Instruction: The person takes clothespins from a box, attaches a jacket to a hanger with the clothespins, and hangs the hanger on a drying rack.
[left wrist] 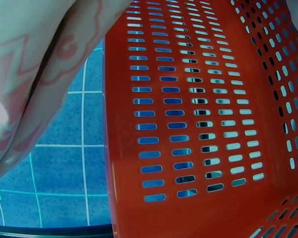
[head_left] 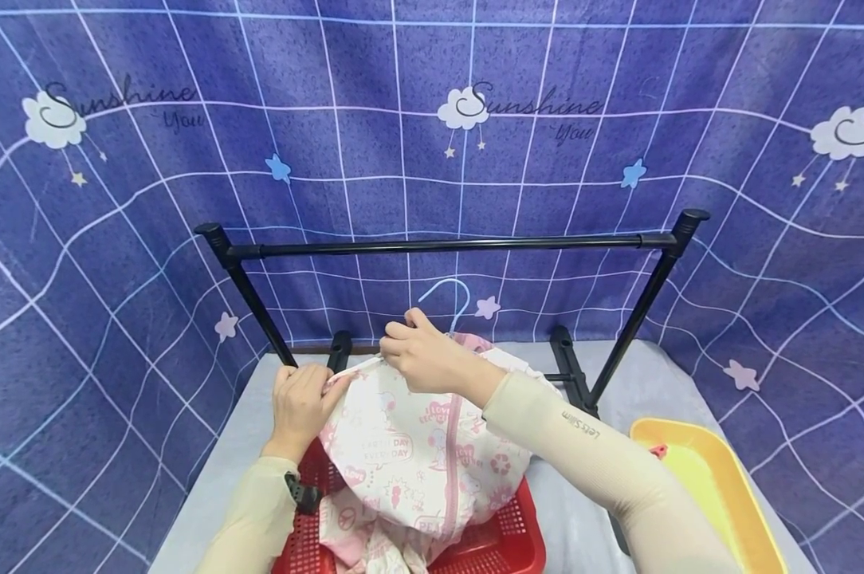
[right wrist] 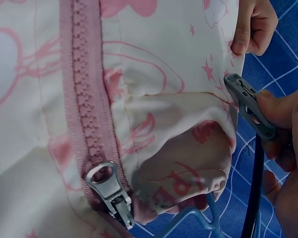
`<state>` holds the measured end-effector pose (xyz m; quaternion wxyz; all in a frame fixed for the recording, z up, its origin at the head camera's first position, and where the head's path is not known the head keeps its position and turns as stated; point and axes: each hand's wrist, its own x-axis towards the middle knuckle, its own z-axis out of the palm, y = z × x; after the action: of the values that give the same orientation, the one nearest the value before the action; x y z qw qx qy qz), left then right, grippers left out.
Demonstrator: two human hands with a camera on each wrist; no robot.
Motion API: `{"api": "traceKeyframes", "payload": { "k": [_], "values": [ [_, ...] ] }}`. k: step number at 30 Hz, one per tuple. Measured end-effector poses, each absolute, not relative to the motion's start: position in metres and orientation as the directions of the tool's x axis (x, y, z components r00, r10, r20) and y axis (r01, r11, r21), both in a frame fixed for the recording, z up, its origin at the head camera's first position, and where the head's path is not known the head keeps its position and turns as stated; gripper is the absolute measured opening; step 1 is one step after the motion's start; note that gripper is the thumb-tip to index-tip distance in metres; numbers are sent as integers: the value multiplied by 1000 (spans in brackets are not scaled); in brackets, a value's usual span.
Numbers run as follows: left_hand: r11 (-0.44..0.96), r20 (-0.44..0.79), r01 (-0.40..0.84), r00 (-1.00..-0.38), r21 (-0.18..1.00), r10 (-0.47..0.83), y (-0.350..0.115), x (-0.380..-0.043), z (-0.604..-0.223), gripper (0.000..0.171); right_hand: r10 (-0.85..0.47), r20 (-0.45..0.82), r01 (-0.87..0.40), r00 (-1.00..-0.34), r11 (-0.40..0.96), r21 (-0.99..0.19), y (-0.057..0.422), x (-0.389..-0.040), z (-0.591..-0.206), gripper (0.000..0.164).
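A white jacket (head_left: 396, 446) with pink print and a pink zip (right wrist: 89, 89) is held up over the red basket (head_left: 525, 518). Its zip pull (right wrist: 109, 188) shows near the collar. My left hand (head_left: 299, 406) pinches the jacket's edge at the left. Close to the collar, my right hand (head_left: 432, 355) pinches a grey clothespin (right wrist: 251, 106), whose tip lies at the jacket's shoulder edge. From the neck opening rises the hook of a light blue hanger (head_left: 464, 303); the rest of the hanger is mostly hidden inside the jacket.
Behind the jacket stands a black rack with a horizontal bar (head_left: 446, 245) and slanted posts. To the right lies a yellow tray (head_left: 726, 478) with a small red thing (head_left: 659, 451) at its left edge. More printed fabric (head_left: 382, 542) lies in the basket.
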<state>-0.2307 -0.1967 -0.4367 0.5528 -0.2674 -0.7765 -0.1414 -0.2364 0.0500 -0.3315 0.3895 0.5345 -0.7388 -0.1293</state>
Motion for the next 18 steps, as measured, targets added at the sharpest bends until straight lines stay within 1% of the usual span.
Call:
{"api": "traceKeyframes", "payload": {
  "k": [5, 8, 13, 15, 18],
  "values": [
    [811, 941, 580, -223, -83, 256, -195, -232, -436, 52, -889, 441, -711, -119, 387, 587, 48, -240, -329, 15],
    [813, 941, 577, -229, -75, 250, -195, -232, -437, 52, -894, 428, -719, -130, 383, 580, 46, -241, -328, 13],
    [820, 932, 569, -264, -58, 249, -195, -231, -438, 51, -904, 396, -721, -159, 380, 580, 43, -241, -325, 9],
    [819, 931, 570, -263, -61, 252, -195, -231, -437, 50, -908, 384, -718, -166, 378, 584, 42, -241, -324, 7],
    [815, 936, 575, -243, -73, 255, -194, -232, -437, 50, -912, 372, -720, -170, 373, 585, 41, -243, -323, 6]
  ]
}}
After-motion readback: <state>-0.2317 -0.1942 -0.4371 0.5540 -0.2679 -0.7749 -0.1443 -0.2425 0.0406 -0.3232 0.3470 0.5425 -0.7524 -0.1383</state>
